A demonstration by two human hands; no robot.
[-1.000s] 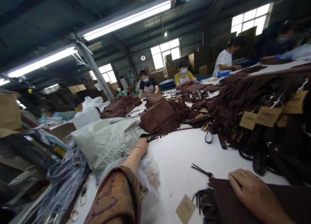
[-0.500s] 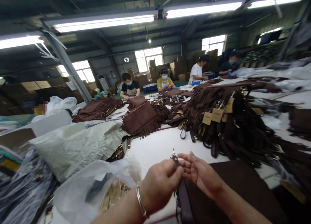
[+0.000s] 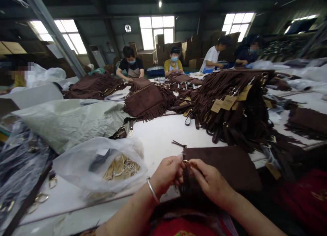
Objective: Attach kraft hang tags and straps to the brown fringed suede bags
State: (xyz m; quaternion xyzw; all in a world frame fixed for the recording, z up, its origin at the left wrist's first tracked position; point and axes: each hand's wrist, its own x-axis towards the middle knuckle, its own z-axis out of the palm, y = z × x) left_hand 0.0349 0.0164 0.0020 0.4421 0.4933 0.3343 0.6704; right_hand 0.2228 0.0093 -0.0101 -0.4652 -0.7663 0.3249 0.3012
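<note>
A dark brown bag (image 3: 222, 161) lies flat on the table in front of me, its zipper pull (image 3: 178, 144) sticking out at the upper left corner. By that corner, my left hand (image 3: 170, 171) is closed in a pinch; what sits between its fingertips is hidden. My right hand (image 3: 212, 181) reaches over the bag, thumb and fingers closed on a gold-coloured metal clip (image 3: 186, 162). The fingertips of both hands nearly meet at this clip. Part of a dark strap seems to hang below them, but the hands cover most of it.
A clear plastic bag (image 3: 76, 164) of tan tags with white strings lies left of my hands. A tall pile of fringed brown bags (image 3: 224, 92) with tan tags stands right, and another brown bag stack (image 3: 145, 101) lies ahead. Several co-workers, including a person in yellow (image 3: 173, 63), work beyond.
Both hands have come down and closer to me. The right hand's fingers, apart before, are now closed on the metal clip. My view has tilted downward.
</note>
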